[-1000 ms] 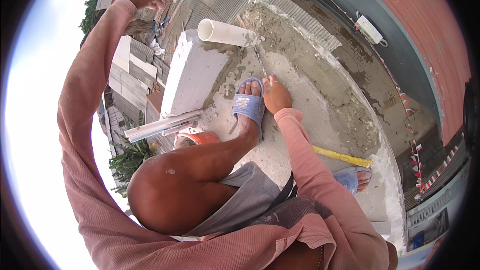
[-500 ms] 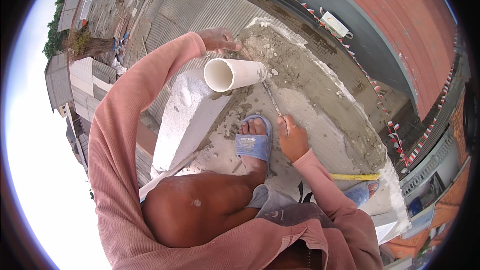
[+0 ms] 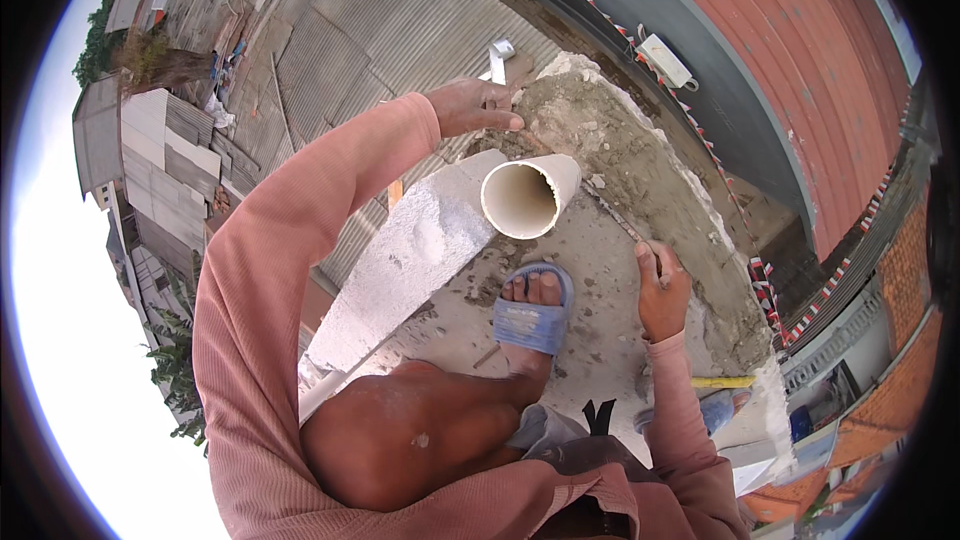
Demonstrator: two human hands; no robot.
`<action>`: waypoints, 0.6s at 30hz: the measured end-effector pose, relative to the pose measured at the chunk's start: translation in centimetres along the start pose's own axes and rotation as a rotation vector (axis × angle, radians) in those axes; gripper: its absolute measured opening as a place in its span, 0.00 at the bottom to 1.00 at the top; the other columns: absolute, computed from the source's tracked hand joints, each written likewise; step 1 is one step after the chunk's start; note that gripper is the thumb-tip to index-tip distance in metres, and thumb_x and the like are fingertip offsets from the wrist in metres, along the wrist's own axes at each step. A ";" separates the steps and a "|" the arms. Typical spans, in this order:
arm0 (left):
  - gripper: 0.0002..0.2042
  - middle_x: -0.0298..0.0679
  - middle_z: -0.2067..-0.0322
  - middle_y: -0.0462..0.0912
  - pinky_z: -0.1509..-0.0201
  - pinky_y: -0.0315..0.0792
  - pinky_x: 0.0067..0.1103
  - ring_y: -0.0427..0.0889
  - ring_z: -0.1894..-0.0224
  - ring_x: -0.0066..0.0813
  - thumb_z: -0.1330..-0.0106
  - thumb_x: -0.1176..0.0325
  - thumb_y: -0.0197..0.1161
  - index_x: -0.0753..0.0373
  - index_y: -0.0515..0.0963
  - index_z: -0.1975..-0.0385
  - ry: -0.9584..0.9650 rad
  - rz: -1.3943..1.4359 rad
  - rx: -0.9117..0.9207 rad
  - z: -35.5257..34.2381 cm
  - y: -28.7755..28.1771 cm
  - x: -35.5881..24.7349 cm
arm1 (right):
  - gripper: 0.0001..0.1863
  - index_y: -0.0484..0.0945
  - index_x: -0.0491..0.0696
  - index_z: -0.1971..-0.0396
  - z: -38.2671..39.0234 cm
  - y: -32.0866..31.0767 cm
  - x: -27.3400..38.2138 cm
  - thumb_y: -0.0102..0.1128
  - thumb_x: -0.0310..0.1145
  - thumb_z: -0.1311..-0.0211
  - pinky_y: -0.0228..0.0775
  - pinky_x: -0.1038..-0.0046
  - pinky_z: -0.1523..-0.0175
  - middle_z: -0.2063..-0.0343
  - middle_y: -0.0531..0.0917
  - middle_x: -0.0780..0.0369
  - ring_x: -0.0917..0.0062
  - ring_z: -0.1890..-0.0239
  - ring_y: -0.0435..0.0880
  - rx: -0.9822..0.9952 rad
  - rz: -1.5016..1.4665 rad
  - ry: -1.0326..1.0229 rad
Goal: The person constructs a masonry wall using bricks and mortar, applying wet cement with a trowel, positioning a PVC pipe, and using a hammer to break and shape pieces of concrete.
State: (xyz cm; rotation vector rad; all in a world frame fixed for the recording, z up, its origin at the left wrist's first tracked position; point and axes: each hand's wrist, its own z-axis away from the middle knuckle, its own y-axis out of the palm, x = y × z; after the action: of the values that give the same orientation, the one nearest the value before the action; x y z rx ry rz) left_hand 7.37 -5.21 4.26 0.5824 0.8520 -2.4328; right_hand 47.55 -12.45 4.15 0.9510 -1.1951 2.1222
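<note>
A thin, straight, speckled rod (image 3: pixel 615 215) runs slantwise behind a white plastic pipe (image 3: pixel 567 176). My right hand (image 3: pixel 662 292) is closed around the rod's near end, right of the pipe. At the far side, my left hand (image 3: pixel 472 108) has its thumb and fingers drawn together at the rod's other end, beyond the pipe. The pipe stands with its open mouth facing up toward me, beside a pale block (image 3: pixel 405 260). Wet grey mortar (image 3: pixel 640 165) lies along the ledge under and beyond the rod.
My sandalled foot (image 3: pixel 530 320) rests on the concrete just nearer than the pipe. A yellow bar (image 3: pixel 722 382) lies at right near my other sandal. The ledge's rough white edge (image 3: pixel 690 180) drops toward a lower passage. Corrugated roofing (image 3: pixel 370 25) spreads out below at left.
The view has shifted, and the pipe's mouth now faces me more directly. My right hand has moved rightward, farther from the pipe, with the rod still in it. My left hand stays at the far end.
</note>
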 end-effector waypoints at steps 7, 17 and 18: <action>0.28 0.43 0.69 0.79 0.56 0.70 0.37 0.79 0.62 0.42 0.30 0.37 0.52 0.62 0.75 0.69 0.069 -0.275 0.031 -0.1 -0.4 -0.6 | 0.11 0.75 0.44 0.55 0.1 -0.5 1.5 0.52 0.36 0.25 0.72 0.67 0.57 0.67 0.82 0.50 0.57 0.66 0.81 0.021 -0.061 0.056; 0.30 0.40 0.73 0.76 0.57 0.69 0.35 0.76 0.65 0.36 0.30 0.34 0.51 0.61 0.79 0.67 -0.065 0.060 -0.005 3.0 -3.7 5.9 | 0.09 0.72 0.44 0.58 -4.9 4.6 4.5 0.53 0.35 0.26 0.72 0.62 0.60 0.69 0.83 0.51 0.53 0.63 0.84 0.186 -0.084 -0.055; 0.30 0.35 0.76 0.71 0.62 0.68 0.29 0.72 0.70 0.29 0.29 0.35 0.51 0.61 0.78 0.70 -0.121 0.159 -0.046 3.2 -3.8 6.1 | 0.10 0.71 0.44 0.58 -4.9 4.9 4.3 0.53 0.36 0.26 0.72 0.61 0.60 0.70 0.82 0.51 0.54 0.65 0.84 0.171 -0.143 -0.031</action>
State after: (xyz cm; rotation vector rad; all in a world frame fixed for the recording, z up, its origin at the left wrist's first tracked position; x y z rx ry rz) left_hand -0.36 -6.61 5.00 0.4628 0.7801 -2.2734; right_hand 39.84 -10.08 3.24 1.1136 -0.9408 2.1263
